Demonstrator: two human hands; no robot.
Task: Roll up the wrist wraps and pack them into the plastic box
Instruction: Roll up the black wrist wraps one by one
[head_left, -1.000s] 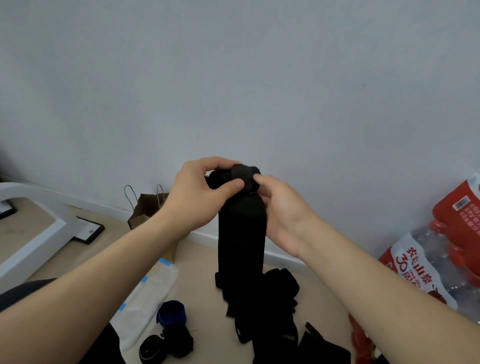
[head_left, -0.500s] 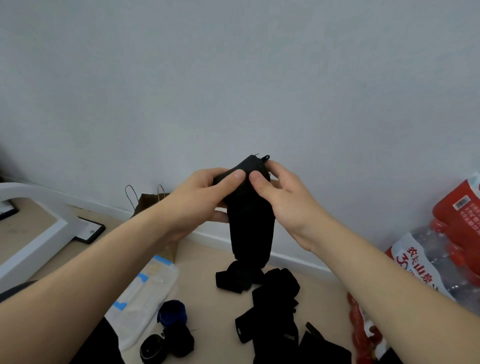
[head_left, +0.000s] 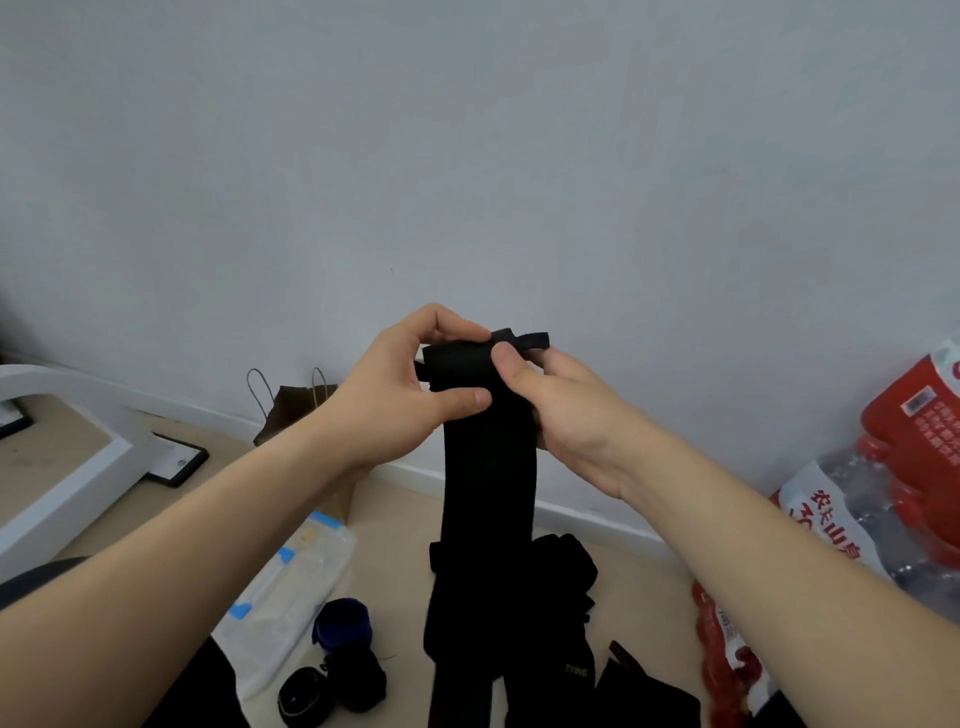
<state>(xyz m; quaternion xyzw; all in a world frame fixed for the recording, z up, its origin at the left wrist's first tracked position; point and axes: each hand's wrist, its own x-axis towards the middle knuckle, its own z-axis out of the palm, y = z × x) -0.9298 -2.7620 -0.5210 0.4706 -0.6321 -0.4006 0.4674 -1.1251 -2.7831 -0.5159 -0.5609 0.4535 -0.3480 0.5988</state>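
You clamp the fingers of your left hand (head_left: 395, 395) and right hand (head_left: 566, 410) on the raised top of a hanging black wrist wrap (head_left: 485, 467), its roll barely begun, while a few rolled wraps (head_left: 343, 623) lie near left beside the plastic box (head_left: 291, 577), unpacked, and loose wraps (head_left: 561, 597) wait.

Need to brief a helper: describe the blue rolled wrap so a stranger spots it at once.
Find the clear plastic box on the floor at lower left. Beside its near right edge sits the blue rolled wrap, black rolls just in front. It is the only blue wrap; the rest are black.
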